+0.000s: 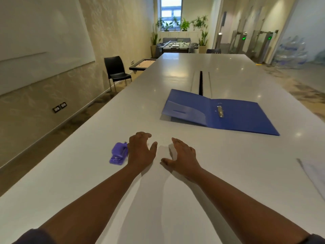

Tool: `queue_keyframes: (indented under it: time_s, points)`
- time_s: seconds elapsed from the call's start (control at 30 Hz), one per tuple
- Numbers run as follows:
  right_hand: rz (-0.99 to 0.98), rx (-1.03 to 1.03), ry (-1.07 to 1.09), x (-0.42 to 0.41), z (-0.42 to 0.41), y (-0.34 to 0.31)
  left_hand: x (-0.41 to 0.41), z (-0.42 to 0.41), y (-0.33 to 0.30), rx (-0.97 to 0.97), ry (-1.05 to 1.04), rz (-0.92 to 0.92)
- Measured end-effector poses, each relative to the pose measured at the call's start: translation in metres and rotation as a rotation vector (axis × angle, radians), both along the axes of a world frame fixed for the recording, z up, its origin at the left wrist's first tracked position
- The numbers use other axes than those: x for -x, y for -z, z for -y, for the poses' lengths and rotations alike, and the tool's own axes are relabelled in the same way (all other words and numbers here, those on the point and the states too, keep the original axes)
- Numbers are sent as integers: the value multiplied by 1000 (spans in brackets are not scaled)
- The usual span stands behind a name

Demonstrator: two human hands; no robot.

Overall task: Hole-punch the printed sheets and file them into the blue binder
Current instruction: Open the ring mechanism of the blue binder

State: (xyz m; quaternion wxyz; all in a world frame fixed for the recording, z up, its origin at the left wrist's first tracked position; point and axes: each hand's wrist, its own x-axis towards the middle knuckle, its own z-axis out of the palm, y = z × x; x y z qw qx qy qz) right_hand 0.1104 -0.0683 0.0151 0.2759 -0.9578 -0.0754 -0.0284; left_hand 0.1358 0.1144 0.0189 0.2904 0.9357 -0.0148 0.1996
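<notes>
- On the white tabletop (228, 164) I see the blue binder (233, 117) lying open, rings empty; nothing filed yet.
- Pale sheets (314, 175) at the right edge, apparently unpunched.
- Left hand (140, 152) and right hand (182, 157): fingers spread, holding nothing.
- Purple hole punch (118, 154) just beside my left hand.

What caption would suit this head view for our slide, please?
Both hands hover open over the white table, purple hole punch beside the left, blue binder lying open beyond.
</notes>
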Motion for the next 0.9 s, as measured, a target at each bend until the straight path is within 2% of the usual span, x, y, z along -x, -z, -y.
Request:
queue_keyframes:
  time_s: [0.13, 0.3, 0.4, 0.67, 0.9]
  points:
    - [-9, 17, 120, 10, 78, -2, -2, 66, -1, 118, 135, -130]
    - [-21, 59, 235, 24, 162, -1, -7, 133, -1, 481, 190, -377]
    - [-25, 46, 268, 26, 198, 2, -18, 161, 0, 604, 191, -415]
    - [28, -42, 292, -13, 230, 18, -73, 210, -4, 727, 229, -450]
    - [110, -242, 449, -42, 239, 22, -122, 233, 7, 784, 170, -448]
